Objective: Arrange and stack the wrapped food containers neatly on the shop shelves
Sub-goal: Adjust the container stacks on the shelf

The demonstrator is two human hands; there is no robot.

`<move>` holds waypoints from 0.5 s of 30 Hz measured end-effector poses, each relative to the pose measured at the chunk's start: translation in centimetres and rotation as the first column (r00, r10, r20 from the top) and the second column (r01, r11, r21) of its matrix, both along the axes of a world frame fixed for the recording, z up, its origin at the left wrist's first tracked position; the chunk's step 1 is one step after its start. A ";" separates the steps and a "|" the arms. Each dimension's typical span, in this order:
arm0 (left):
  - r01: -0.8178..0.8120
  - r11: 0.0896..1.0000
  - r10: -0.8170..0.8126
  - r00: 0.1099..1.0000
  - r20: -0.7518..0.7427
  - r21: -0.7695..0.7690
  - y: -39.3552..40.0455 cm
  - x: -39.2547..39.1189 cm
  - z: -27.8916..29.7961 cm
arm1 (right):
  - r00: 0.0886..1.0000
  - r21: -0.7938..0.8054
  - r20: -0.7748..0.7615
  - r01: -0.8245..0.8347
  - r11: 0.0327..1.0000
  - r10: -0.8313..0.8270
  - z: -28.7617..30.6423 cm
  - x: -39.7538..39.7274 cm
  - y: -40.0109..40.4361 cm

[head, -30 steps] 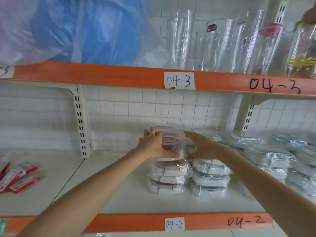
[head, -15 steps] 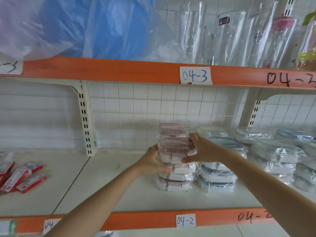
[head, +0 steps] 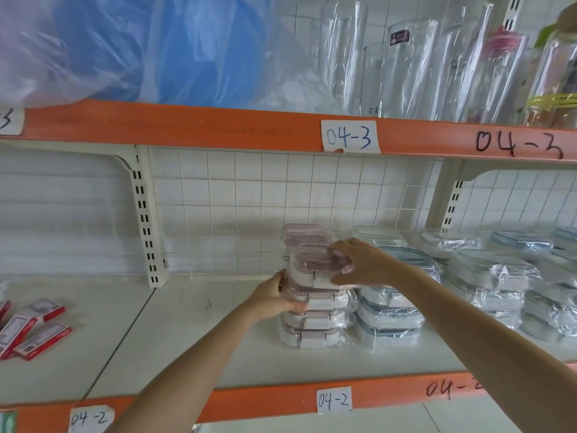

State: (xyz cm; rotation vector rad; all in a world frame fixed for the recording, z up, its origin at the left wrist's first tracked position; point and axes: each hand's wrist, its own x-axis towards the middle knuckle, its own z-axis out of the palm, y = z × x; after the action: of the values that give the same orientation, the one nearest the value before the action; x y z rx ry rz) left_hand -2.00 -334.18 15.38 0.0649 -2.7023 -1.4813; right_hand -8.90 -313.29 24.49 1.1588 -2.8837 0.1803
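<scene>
Both hands (head: 315, 282) on wrapped containers (head: 315, 295)

Both hands (head: 359, 264) on pink-lidded container stack (head: 312, 307)

On the lower shelf (head: 199, 348) I saw a stack of wrapped containers (head: 312, 320) at centre, a second stack (head: 387, 317) touching it at 3 o'clock, flat packets (head: 31, 329) well apart at 9 o'clock, glass jars (head: 412, 64) above at 1 o'clock
</scene>
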 end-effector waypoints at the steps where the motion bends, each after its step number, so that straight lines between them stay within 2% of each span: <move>1: 0.009 1.000 -0.009 1.000 0.012 -0.014 0.0 -0.1 0.1 | 1.000 0.020 0.013 -0.002 1.000 0.002 -0.2 -0.2 -0.1; 6: -0.007 0.994 0.015 0.997 0.075 -0.108 0.2 -0.3 0.3 | 0.998 0.056 -0.048 -0.033 0.998 0.036 -0.5 -0.6 -0.1; 11: -0.042 0.952 0.048 0.999 0.013 -0.302 0.7 -0.1 0.7 | 0.994 0.032 -0.102 -0.041 0.999 0.044 -1.4 0.1 0.2; 13: -0.049 0.911 0.057 0.998 0.006 -0.409 1.0 0.1 1.1 | 0.992 0.021 -0.119 -0.044 0.999 0.046 -1.4 0.4 0.4; 15: -0.066 0.824 0.088 0.996 0.012 -0.562 1.1 0.6 1.5 | 0.983 0.006 -0.173 -0.056 0.998 0.056 -1.3 0.9 0.4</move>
State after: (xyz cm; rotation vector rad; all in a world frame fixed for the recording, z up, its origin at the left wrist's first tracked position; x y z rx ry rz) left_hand -1.44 -333.06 16.92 0.1718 -3.0000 -0.6133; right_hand -8.00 -312.87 23.20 1.1927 -2.7035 0.0745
